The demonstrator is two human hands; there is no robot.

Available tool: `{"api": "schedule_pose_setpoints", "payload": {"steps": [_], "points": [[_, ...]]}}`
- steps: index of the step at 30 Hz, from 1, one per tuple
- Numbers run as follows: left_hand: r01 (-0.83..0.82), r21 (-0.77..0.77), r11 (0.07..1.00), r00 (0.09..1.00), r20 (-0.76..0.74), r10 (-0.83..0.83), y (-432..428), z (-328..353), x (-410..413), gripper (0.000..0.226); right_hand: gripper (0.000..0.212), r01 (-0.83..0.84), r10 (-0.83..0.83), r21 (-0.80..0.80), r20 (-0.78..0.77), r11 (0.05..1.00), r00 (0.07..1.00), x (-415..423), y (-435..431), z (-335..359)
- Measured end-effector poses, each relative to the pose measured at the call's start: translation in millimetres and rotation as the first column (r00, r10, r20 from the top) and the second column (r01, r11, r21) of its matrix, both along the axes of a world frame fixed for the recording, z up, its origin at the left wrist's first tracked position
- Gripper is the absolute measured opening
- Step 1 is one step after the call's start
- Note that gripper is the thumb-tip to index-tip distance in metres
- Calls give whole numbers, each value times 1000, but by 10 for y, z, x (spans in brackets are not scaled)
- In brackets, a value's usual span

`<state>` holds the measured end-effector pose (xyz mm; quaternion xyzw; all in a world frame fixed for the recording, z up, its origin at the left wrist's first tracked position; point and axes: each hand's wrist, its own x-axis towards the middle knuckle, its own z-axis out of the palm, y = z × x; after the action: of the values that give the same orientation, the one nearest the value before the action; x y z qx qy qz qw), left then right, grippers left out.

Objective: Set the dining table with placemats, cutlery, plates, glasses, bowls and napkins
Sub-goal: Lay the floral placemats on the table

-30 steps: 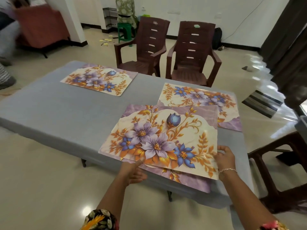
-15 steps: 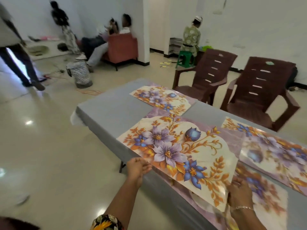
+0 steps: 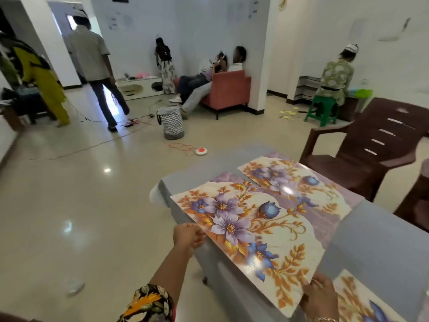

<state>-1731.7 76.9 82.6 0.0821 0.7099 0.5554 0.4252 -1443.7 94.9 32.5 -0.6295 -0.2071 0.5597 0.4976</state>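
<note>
Carrying the glossy floral-print plastic placemat (image 3: 250, 233) leftward along the grey-covered counter (image 3: 383, 240); now over its near-left end. Left hand (image 3: 189, 238) pinches one edge, right hand (image 3: 320, 297) grips a corner. Last placemat spot, probably.

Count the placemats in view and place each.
3. Held placemat: between left hand and right hand, above the table. Far placemat: lying by the brown chair. Cut-off placemat: bottom right. More may be off-frame.

One head-worn camera looks forward and down from just above the surface's (image 3: 383, 240) near edge, close in, facing the room's far walls.
</note>
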Motion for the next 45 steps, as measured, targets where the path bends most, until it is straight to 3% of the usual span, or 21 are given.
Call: {"api": "schedule_pose_setpoints", "payload": {"steps": [5,7,8,11,15,19,22,24,25,26,28,30,32,34,38,45], "points": [[111,-15,994,992,-55,-111,347,-52,-535,12,33,-97,98,-54,24,994,995,-529,487,-156],[118,-66,991,976,-175,-128,503,-133,-733,5,26,-78,79,-61,19,995,997,-747,588,-195],[138,-124,983,947,-273,-168,581,-181,-836,14,20,-55,57,-65,20,996,998,-876,639,-205],[237,-299,925,779,-510,-364,769,-314,-1132,47,36,10,-7,-70,57,998,998,-1186,755,-245],[363,-350,864,486,-719,-496,1024,-508,-1513,56,36,-45,55,-82,126,996,990,-1435,821,-207],[381,-556,739,264,-701,-663,1251,-675,-1830,72,12,-152,171,-99,223,983,960,-1516,757,-271],[375,-681,629,93,-647,-757,1351,-755,-1970,85,6,-161,200,-158,272,974,941,-1569,705,-210],[391,-719,575,49,-607,-793,1383,-781,-2019,93,24,-125,217,-289,309,949,926,-1632,676,-111],[397,-725,563,42,-598,-800,1399,-790,-2042,97,38,-104,233,-307,421,946,877,-1650,676,-68],[403,-725,559,40,-596,-802,1415,-796,-2065,100,49,-114,266,-280,595,953,758,-1671,668,-48],[420,-712,562,31,-608,-793,1434,-790,-2097,98,49,-326,269,-139,878,935,396,-1695,617,-64],[434,-702,565,33,-614,-788,1429,-802,-2115,100,39,-589,193,-90,974,803,116,-1702,567,-161],[445,-701,557,40,-606,-795,1411,-809,-2128,109,49,-661,49,-60,998,748,-36,-1773,459,-302],[454,-699,552,38,-604,-796,1407,-819,-2136,106,55,-713,100,-196,980,673,-174,-1820,422,-408],[475,-679,560,58,-611,-790,1408,-823,-2146,97,58,-710,175,-327,944,623,-281,-1804,427,-431],[479,-672,564,46,-623,-781,1387,-826,-2170,96,53,-674,164,-350,931,651,-325,-1829,391,-412]]}}
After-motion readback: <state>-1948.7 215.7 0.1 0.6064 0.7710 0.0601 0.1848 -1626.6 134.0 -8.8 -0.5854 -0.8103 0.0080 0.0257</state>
